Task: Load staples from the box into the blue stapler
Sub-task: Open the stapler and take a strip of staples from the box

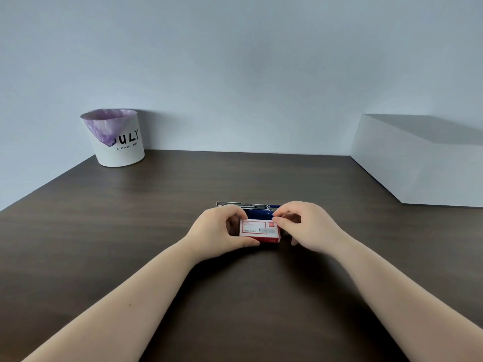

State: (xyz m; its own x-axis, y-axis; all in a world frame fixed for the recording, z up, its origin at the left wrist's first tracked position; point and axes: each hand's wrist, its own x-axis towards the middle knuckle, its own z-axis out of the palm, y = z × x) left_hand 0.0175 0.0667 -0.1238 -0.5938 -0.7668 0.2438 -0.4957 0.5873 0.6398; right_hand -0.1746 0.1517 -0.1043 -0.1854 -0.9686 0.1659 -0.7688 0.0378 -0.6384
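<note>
Holding the red-and-white staple box (260, 231) at frame centre, left hand (217, 231) grips it while right hand (304, 226) pinches its end; blue stapler (257, 211) lies just behind. Opening the box likely comes next.

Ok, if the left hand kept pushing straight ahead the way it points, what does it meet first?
Probably the blue stapler, lying just behind the staple box that the left hand grips; depth between them is unclear from this one view.

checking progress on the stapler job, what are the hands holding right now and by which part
Both hold the staple box: the left hand grips its left end, the right hand pinches its upper right corner. The blue stapler lies unheld behind it.
</note>
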